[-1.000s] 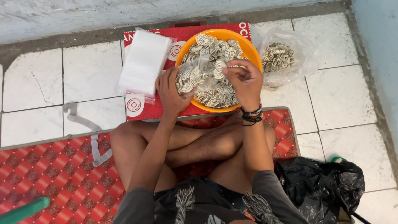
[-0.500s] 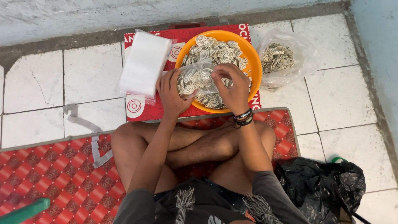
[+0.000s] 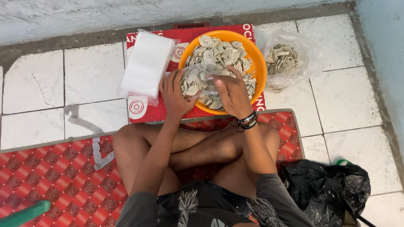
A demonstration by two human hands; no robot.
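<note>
Your left hand and right hand both grip a small clear plastic bag of cream spiral snacks over the round orange plastic bowl, a white bag stack just left, whereas half a second ago your right hand reached into the bowl.

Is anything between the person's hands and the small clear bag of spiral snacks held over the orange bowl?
Nothing visible. The left hand holds the small clear bag from its left side and the right hand is at its right edge, both touching it directly above the orange bowl. The stack of empty bags lies off to the side.
</note>
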